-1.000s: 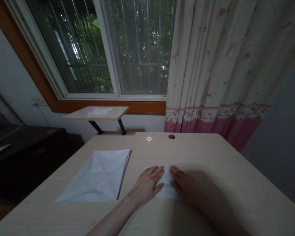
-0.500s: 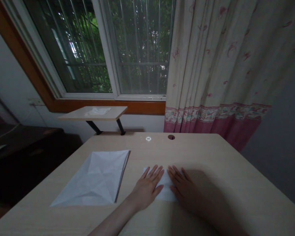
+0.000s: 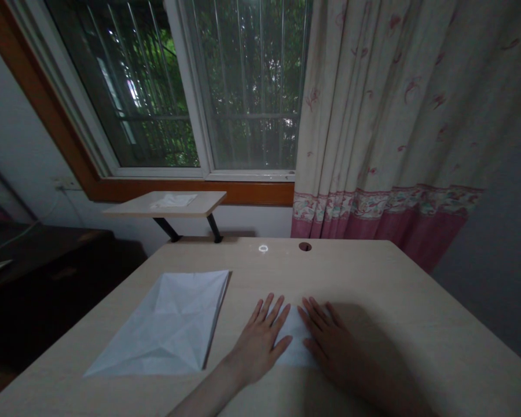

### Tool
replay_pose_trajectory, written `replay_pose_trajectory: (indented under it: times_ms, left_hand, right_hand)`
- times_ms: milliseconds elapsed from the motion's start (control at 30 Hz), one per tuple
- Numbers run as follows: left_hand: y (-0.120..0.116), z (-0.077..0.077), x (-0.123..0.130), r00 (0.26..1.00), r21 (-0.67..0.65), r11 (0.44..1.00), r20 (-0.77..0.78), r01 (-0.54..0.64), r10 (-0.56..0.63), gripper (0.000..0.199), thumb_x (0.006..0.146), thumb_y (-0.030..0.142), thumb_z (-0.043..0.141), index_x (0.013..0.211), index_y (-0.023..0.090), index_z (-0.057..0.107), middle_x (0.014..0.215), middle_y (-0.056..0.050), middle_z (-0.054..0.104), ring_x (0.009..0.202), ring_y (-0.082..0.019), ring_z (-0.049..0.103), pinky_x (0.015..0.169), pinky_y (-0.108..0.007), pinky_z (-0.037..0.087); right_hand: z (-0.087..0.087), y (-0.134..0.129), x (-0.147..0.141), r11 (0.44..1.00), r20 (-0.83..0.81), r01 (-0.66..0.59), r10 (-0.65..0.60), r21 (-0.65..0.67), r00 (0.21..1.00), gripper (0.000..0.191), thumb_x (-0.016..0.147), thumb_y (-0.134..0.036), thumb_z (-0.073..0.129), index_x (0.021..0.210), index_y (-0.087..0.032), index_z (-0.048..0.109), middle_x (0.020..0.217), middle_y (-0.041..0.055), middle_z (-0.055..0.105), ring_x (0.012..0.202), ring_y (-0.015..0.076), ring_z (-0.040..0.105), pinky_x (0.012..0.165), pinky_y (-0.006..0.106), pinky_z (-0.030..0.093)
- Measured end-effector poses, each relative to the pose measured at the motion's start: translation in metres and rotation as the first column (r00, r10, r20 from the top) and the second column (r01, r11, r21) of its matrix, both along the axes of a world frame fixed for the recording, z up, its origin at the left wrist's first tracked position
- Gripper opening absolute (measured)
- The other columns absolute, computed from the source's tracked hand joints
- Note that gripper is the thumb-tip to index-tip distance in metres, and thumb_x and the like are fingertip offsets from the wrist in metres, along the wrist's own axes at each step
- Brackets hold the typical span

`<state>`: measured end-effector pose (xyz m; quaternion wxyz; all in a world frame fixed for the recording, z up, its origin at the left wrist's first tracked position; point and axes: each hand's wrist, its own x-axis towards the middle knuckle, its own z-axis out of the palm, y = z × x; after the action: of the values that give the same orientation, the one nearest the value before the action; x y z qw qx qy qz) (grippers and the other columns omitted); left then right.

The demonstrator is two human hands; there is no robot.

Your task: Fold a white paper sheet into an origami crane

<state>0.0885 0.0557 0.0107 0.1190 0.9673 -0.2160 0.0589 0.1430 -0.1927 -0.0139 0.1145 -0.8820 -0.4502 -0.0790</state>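
Both hands flat, fingers spread: left hand (image 3: pixel 260 341) and right hand (image 3: pixel 330 341) side by side, pressing a small folded paper (image 3: pixel 296 341) on the table (image 3: pixel 395 301). Creased sheets (image 3: pixel 169 324) stacked well left.

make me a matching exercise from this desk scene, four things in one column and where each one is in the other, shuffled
Things:
1. left hand
2. creased paper stack
3. small shelf
4. round hole

Places:
A. in the desk top near its far edge
B. flat on the small folded paper, beside the right hand
C. under the window sill, on dark brackets
D. lying on the desk's left part

Pairs: 1-B, 2-D, 3-C, 4-A
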Motion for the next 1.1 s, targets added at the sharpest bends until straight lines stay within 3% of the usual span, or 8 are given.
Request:
replay_pose_trajectory:
  times_ms: [133, 267, 433, 500, 733, 933, 1100]
  left_hand:
    - [0.004, 0.009, 0.004, 0.994, 0.022, 0.998, -0.094, 0.051, -0.049, 0.060, 0.103, 0.052, 0.029, 0.155, 0.026, 0.017, 0.160, -0.010, 0.019, 0.149, -0.029, 0.016, 0.118, -0.056, 0.024]
    - [0.008, 0.026, 0.013, 0.973, 0.039, 0.994, -0.210, 0.103, -0.092, 0.069, 0.100, 0.061, 0.026, 0.154, 0.018, 0.021, 0.159, -0.015, 0.017, 0.148, -0.029, 0.015, 0.119, -0.056, 0.018]
    - [0.016, 0.038, 0.022, 0.965, -0.050, 0.984, -0.195, 0.169, -0.176, 0.099, 0.079, 0.075, 0.056, 0.152, 0.013, 0.029, 0.157, -0.019, 0.022, 0.147, -0.031, 0.022, 0.120, -0.051, 0.022]
    - [0.018, 0.039, 0.021, 0.965, -0.097, 0.976, -0.163, 0.193, -0.207, 0.102, 0.074, 0.073, 0.064, 0.151, 0.016, 0.032, 0.156, -0.018, 0.026, 0.145, -0.031, 0.027, 0.119, -0.051, 0.024]
    - [0.014, 0.050, 0.005, 0.979, -0.149, 0.974, -0.086, 0.169, -0.183, 0.068, 0.076, 0.051, 0.073, 0.136, 0.025, 0.055, 0.144, -0.009, 0.052, 0.129, -0.030, 0.053, 0.110, -0.047, 0.040]
    - [0.013, 0.049, 0.000, 0.974, -0.148, 0.963, 0.038, 0.226, -0.223, 0.029, 0.089, 0.037, 0.060, 0.114, 0.024, 0.068, 0.122, -0.003, 0.069, 0.108, -0.024, 0.066, 0.099, -0.040, 0.050]
    - [0.013, 0.042, 0.000, 0.945, -0.075, 0.954, 0.175, 0.292, -0.275, 0.023, 0.094, 0.024, 0.049, 0.106, 0.020, 0.068, 0.113, -0.004, 0.073, 0.095, -0.021, 0.071, 0.087, -0.036, 0.056]
  right_hand:
    - [0.002, -0.001, 0.007, 0.999, -0.035, -0.033, 0.033, -0.010, 0.999, 0.062, 0.102, -0.031, 0.042, 0.156, -0.024, 0.010, 0.158, 0.0103, 0.023, 0.145, 0.0267, 0.025, 0.116, 0.054, 0.029]
    - [0.012, 0.001, 0.020, 0.998, -0.118, -0.053, 0.048, -0.035, 0.992, 0.058, 0.103, -0.038, 0.042, 0.154, -0.021, 0.020, 0.157, 0.0127, 0.026, 0.145, 0.0264, 0.026, 0.117, 0.051, 0.028]
    - [0.013, 0.003, 0.032, 0.998, -0.125, -0.063, 0.062, -0.005, 0.990, 0.057, 0.103, -0.037, 0.042, 0.154, -0.022, 0.023, 0.158, 0.0100, 0.028, 0.146, 0.0241, 0.023, 0.119, 0.049, 0.024]
    - [0.012, 0.002, 0.032, 0.998, -0.108, -0.064, 0.065, 0.013, 0.992, 0.057, 0.102, -0.036, 0.044, 0.154, -0.022, 0.023, 0.157, 0.0099, 0.028, 0.146, 0.0245, 0.023, 0.119, 0.050, 0.024]
    - [0.021, -0.004, 0.023, 0.992, -0.056, -0.120, 0.123, 0.044, 0.991, 0.044, 0.102, -0.034, 0.043, 0.144, -0.021, 0.046, 0.151, 0.0089, 0.040, 0.141, 0.0237, 0.036, 0.117, 0.047, 0.031]
    - [0.019, -0.008, 0.020, 0.991, -0.083, -0.126, 0.129, 0.042, 0.988, 0.057, 0.096, -0.048, 0.052, 0.147, -0.025, 0.042, 0.151, 0.0081, 0.042, 0.138, 0.0263, 0.041, 0.114, 0.047, 0.034]
    - [0.029, -0.005, 0.015, 0.990, -0.096, -0.143, 0.142, -0.002, 0.985, 0.060, 0.092, -0.049, 0.054, 0.142, -0.016, 0.050, 0.144, 0.0147, 0.051, 0.135, 0.0297, 0.045, 0.112, 0.048, 0.037]
